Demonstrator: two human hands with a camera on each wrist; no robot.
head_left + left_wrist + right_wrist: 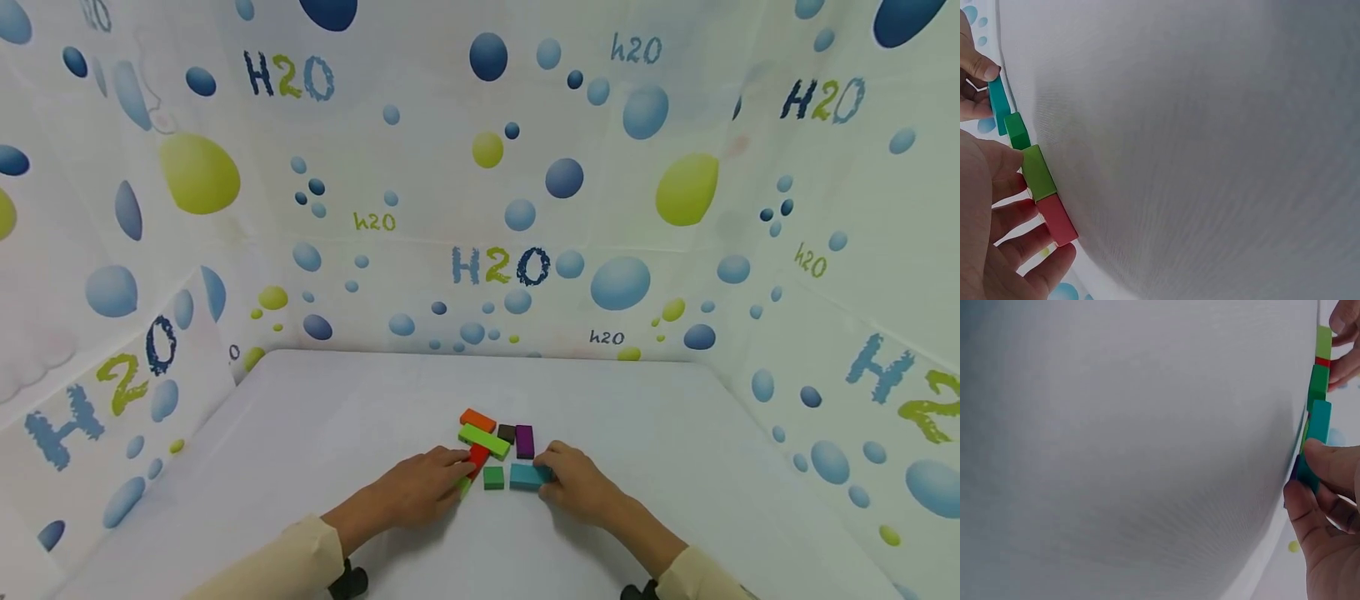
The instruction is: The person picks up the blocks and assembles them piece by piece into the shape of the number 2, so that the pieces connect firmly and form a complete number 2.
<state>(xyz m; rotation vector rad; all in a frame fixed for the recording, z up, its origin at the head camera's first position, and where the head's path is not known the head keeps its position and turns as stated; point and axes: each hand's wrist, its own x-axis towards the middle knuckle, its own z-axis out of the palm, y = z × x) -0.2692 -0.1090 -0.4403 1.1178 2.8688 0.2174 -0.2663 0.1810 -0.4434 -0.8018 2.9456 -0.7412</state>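
Observation:
My left hand (427, 485) reaches in from the left, its thumb against a short-looking lime green block (1038, 172). The other fingers of that hand lie along a red block (1057, 220), which meets the lime green one end to end. From the right, my right hand (581, 483) pinches a teal block (527, 477) at its right end between thumb and fingers. A small green block (493, 477) lies between the two hands. Part of the near lime green block is hidden under the left hand in the head view.
Behind the hands lie a longer lime green block (483, 440), an orange block (477, 419), a dark brown block (507, 433) and an upright-set purple block (525, 442). The white table (360, 392) ends at a patterned curtain (420, 167) at the back.

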